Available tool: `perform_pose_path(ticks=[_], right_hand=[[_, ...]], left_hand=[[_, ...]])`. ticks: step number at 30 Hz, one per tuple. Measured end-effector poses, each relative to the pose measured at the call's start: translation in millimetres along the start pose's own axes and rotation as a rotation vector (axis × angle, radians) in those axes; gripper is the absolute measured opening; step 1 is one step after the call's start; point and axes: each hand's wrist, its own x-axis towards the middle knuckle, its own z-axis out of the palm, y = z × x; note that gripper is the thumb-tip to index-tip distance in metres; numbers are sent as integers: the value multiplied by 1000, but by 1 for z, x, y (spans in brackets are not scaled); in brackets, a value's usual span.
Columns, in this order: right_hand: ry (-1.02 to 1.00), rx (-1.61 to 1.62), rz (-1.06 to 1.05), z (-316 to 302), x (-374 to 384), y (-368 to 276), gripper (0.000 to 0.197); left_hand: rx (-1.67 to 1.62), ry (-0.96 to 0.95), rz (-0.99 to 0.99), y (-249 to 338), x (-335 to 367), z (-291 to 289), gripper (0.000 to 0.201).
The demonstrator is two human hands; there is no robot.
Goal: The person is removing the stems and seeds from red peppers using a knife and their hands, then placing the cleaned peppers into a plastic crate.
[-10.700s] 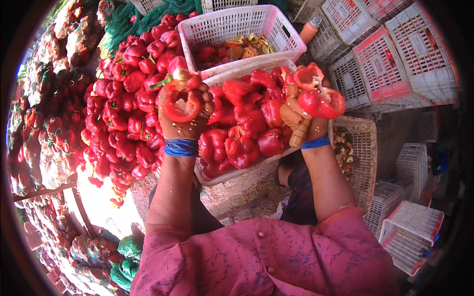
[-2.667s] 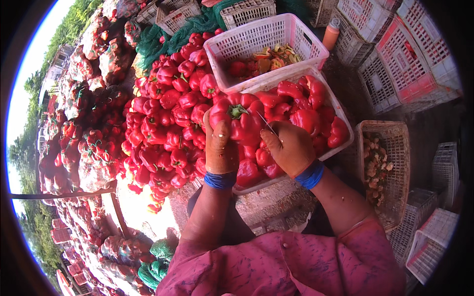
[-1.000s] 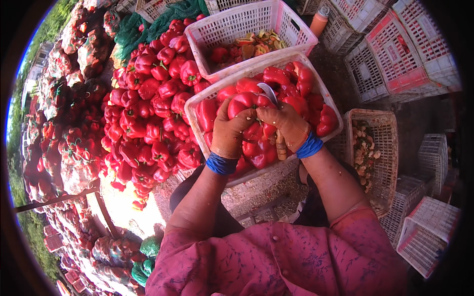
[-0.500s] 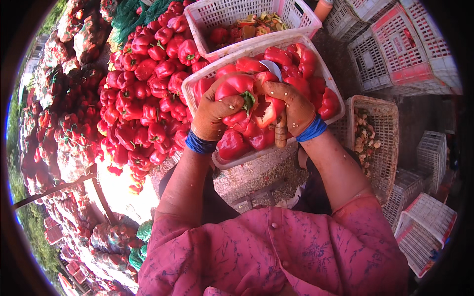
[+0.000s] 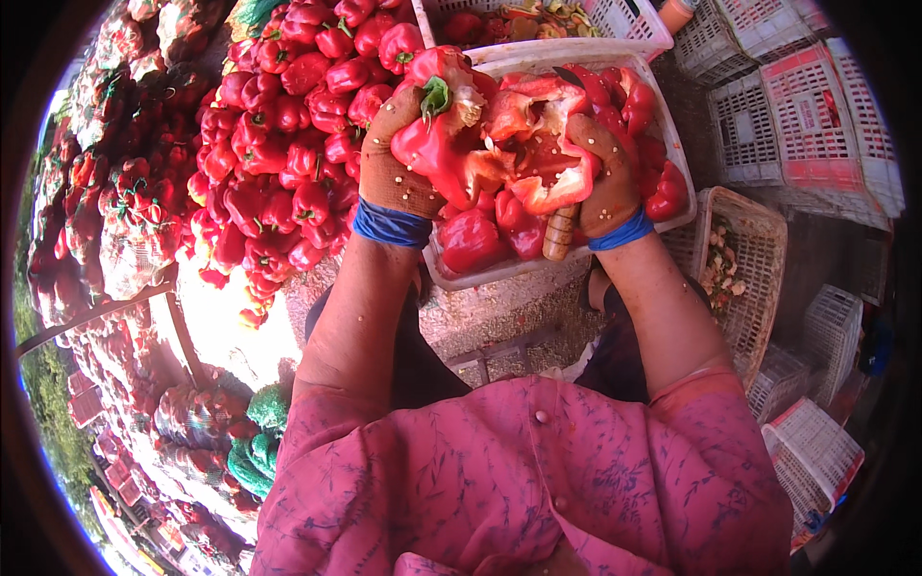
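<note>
Both hands wear orange-brown gloves dotted with pale seeds, with blue bands at the wrists. My left hand (image 5: pixel 399 158) is closed round a torn red bell pepper piece (image 5: pixel 432 154) that carries the green stem and pale seed core. In my right hand (image 5: pixel 610 178) is the other, hollow pepper piece (image 5: pixel 557 178), its ragged inside facing up. The same hand keeps a knife, whose wooden handle (image 5: pixel 560 233) sticks out below the palm; its curved blade shows only partly beyond the pepper. Both pieces hang over a white crate (image 5: pixel 672 144) of red peppers, their torn edges close together.
A large heap of whole red peppers (image 5: pixel 279 163) lies to the left, with filled net sacks (image 5: pixel 77 250) beyond. Behind is a white crate (image 5: pixel 615 43) with pepper scraps. At right stand a basket of pale cores (image 5: pixel 759 288) and stacked crates (image 5: pixel 816 115).
The pepper has come apart into two pieces, and my hands have moved away from each other. The hollow inside now faces up. More seeds cling to the gloves, and the view has shifted slightly.
</note>
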Motion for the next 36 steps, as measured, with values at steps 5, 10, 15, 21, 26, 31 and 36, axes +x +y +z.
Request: perform_pose_path(ticks=[5,10,15,21,26,31,36], right_hand=[[-307,-331,85,11,5,-27,42],[-261,-289,224,27,-5,-15,44],[-347,-216,296,13,-5,-9,58],[-336,-1219,28,23,-8,-44,59],[-151,-1379,119,51,-8,-46,62],[-94,-1737,-339,28,17,-32,34],[-234,-1759,-629,6,-1,-5,37]], left_hand=[[210,-31,-135,35,-14,15,53],[212,147,-201,44,-25,0,41],[273,139,-331,54,-33,-2,46],[448,225,-215,40,-43,11,42],[299,206,-232,58,-45,7,50],[116,203,-232,67,-50,3,32],[138,202,-57,97,-54,3,43]])
